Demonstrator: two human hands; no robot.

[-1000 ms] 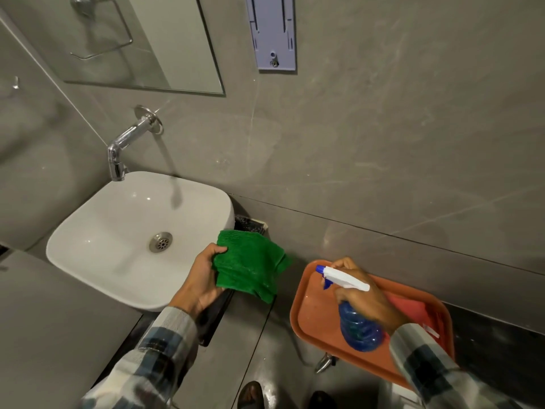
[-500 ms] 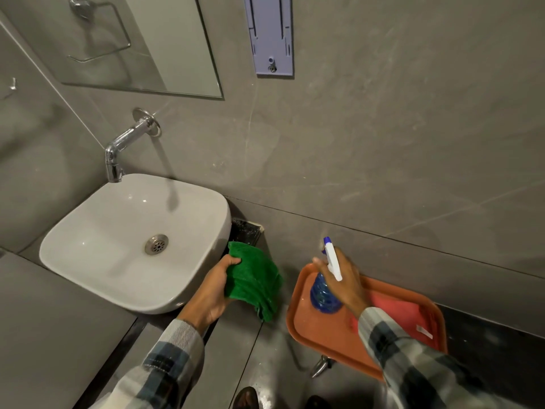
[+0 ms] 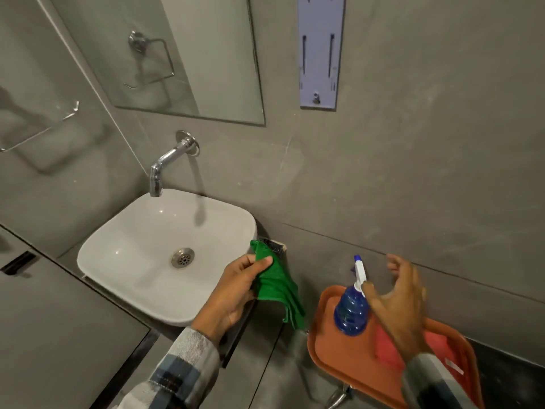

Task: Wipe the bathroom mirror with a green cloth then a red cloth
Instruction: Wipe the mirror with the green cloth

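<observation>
My left hand (image 3: 236, 290) grips a green cloth (image 3: 277, 287) that hangs down beside the right rim of the white sink (image 3: 118, 246). The mirror (image 3: 206, 69) is on the wall above the tap. A blue spray bottle (image 3: 352, 311) with a white nozzle stands upright on an orange tray (image 3: 333, 349) at the lower right. My right hand (image 3: 398, 296), blurred, hovers just right of the bottle with fingers spread and nothing in it. A red cloth (image 3: 386, 346) lies on the tray, partly hidden under my right forearm.
A chrome tap (image 3: 165, 163) juts from the wall over the sink. A pale purple wall bracket (image 3: 320, 51) hangs right of the mirror. A towel ring (image 3: 38, 131) is on the left wall. The grey counter (image 3: 59, 335) runs along the lower left.
My right hand set the spray bottle upright on the tray and let go of it, fingers now spread. The view tilted up, showing more mirror. The left hand keeps the green cloth.
</observation>
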